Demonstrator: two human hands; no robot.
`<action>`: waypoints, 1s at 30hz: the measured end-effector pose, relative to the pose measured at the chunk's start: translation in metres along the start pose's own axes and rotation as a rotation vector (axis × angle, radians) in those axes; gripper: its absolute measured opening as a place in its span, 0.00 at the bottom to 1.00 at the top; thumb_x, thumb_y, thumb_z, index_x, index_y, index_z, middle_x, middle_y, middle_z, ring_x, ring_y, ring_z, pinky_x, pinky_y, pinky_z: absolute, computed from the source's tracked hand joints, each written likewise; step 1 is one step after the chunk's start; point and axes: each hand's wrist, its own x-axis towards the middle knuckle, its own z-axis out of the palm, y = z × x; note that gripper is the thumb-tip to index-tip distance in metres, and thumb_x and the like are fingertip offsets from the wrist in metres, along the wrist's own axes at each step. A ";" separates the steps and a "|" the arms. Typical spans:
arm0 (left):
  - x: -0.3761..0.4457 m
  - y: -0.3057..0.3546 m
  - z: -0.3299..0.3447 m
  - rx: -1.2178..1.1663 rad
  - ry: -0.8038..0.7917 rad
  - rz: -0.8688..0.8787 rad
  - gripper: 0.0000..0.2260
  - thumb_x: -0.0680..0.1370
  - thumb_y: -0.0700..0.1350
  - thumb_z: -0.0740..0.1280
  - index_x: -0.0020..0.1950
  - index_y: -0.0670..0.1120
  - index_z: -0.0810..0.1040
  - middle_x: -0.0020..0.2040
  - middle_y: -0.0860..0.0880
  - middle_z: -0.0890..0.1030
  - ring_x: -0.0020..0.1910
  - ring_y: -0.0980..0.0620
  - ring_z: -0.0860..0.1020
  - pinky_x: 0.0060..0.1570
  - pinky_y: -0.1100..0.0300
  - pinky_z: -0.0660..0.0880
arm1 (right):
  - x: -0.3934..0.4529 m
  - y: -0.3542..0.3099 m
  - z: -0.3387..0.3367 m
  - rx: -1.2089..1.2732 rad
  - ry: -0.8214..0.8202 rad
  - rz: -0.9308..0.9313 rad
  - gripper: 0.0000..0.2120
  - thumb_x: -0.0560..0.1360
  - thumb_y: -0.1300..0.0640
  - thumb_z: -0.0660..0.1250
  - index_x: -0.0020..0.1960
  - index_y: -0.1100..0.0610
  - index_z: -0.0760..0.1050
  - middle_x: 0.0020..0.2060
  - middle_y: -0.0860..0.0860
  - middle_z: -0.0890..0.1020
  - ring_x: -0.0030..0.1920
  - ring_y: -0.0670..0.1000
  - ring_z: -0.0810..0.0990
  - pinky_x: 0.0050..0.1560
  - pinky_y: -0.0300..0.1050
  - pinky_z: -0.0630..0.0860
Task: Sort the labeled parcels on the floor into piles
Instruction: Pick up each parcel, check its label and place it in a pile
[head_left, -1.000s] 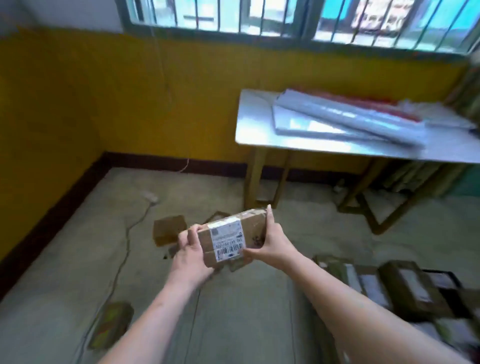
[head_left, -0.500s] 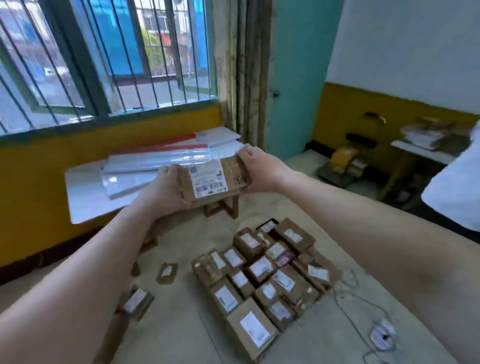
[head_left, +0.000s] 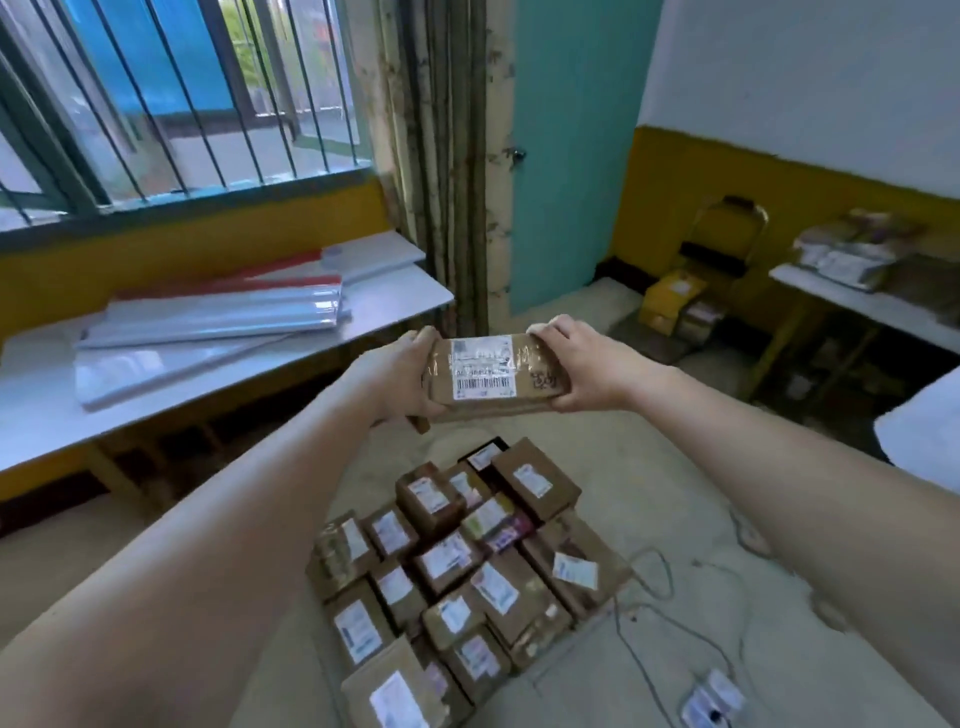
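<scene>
While the left hand (head_left: 400, 376) grips one end, the right hand (head_left: 582, 369) clasps the labeled parcel's (head_left: 493, 371) other end.

One head-worn view looks forward and down, close over the floor (head_left: 649, 519).

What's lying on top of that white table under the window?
On the white table lie long flat white panels, stacked, one with a red edge, some shiny like plastic wrap. Whatever sits beneath the stack is covered; the table's near left end is hidden by the person's arm.
</scene>
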 end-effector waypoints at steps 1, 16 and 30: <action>0.016 0.009 0.009 0.013 -0.018 -0.013 0.42 0.59 0.66 0.76 0.67 0.55 0.63 0.54 0.55 0.75 0.48 0.53 0.78 0.45 0.50 0.80 | 0.006 0.018 0.007 -0.003 -0.038 0.001 0.49 0.63 0.37 0.73 0.76 0.50 0.53 0.69 0.52 0.64 0.66 0.54 0.68 0.63 0.53 0.74; 0.201 -0.034 0.172 -0.061 -0.174 -0.201 0.44 0.64 0.63 0.75 0.74 0.52 0.60 0.62 0.50 0.71 0.59 0.46 0.75 0.50 0.47 0.78 | 0.164 0.152 0.168 0.009 -0.247 0.002 0.47 0.65 0.42 0.77 0.75 0.54 0.57 0.69 0.51 0.67 0.66 0.53 0.70 0.57 0.48 0.75; 0.211 -0.167 0.563 -0.282 -0.453 -0.825 0.28 0.81 0.56 0.58 0.80 0.54 0.54 0.75 0.45 0.60 0.70 0.42 0.65 0.61 0.51 0.74 | 0.300 0.172 0.584 0.353 -0.416 0.491 0.52 0.61 0.26 0.71 0.70 0.62 0.65 0.64 0.56 0.74 0.65 0.56 0.74 0.58 0.49 0.76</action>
